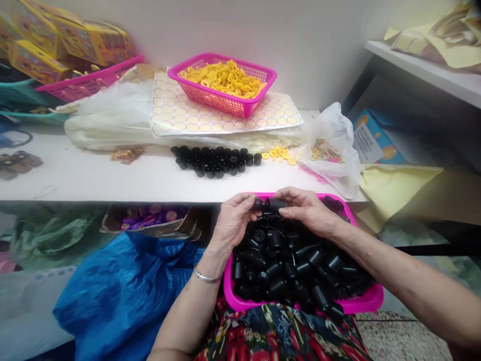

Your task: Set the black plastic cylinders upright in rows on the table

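Observation:
My left hand pinches a small black cylindrical piece between thumb and fingers. Right against it, end to end, is a larger black cylinder, held by my right hand. Whether the two pieces are joined, I cannot tell. Both hands are above the far side of a pink basket on my lap, heaped with black cylindrical pieces. On the white table ahead stands a cluster of short black cylinders, with several yellow rings beside it.
A pink basket of yellow pieces sits on a circle-patterned sheet at the back. A clear bag with colourful bits is to its right. A blue plastic bag lies at lower left. A shelf juts in at right.

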`<state>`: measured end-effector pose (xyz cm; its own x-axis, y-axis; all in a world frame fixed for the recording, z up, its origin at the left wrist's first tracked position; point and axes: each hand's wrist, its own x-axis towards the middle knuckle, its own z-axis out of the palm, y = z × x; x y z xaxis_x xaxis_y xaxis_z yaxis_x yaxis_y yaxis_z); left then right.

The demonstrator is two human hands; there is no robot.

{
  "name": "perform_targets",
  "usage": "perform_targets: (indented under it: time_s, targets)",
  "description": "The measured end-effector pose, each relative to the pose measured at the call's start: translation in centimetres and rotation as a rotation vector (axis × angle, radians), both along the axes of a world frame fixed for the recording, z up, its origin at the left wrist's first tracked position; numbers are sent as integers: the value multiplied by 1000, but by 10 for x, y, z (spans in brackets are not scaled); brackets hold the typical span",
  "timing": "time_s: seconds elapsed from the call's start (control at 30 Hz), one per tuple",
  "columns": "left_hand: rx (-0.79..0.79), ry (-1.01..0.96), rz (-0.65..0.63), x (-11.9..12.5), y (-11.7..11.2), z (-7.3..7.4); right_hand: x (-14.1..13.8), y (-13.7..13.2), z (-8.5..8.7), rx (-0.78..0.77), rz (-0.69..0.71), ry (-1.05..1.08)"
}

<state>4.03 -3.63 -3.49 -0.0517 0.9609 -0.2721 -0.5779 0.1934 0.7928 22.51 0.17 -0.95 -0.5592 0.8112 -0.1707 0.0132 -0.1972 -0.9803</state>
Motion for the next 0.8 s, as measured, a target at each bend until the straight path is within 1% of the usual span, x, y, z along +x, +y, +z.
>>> perform_targets:
  time_s: [0.13, 0.27, 0.37, 0.43, 0.5, 0.57, 0.63, 0.67, 0.7, 0.73, 0.77, 0.8]
  targets:
    - [11, 36, 16, 1, 1, -2, 0, 0, 0, 46, 20, -29]
    - [48, 150, 75, 4, 1, -6, -3, -2, 2, 96, 36, -109]
    - [87, 295, 72, 8, -1, -10, -9, -4, 3, 176, 51, -171]
    - [84, 427, 70, 12, -4, -11, -15, -5, 0, 210, 28, -167]
    - [88, 562, 77, 16, -7, -9, -23, -5, -6, 209, -19, -130]
    - [172, 680, 75, 19, -10, -6, -32, -5, -10, 226, -27, -70]
    - [325, 773, 70, 20, -9, -5, -41, -5, -12, 285, 8, -32]
    - [381, 809, 76, 18, -6, -7, -44, -5, -10, 312, 29, -52]
    - [402, 836, 99, 13, -1, -11, -45, -5, -8, 333, 43, -109]
    - [381, 859, 154, 4, 6, -16, -44, -5, -4, 359, 40, -195]
    - [323, 885, 234, -8, 15, -23, -41, -4, 1, 396, 27, -291]
    - [240, 919, 347, -25, 24, -31, -36, -2, 6, 439, 17, -376]
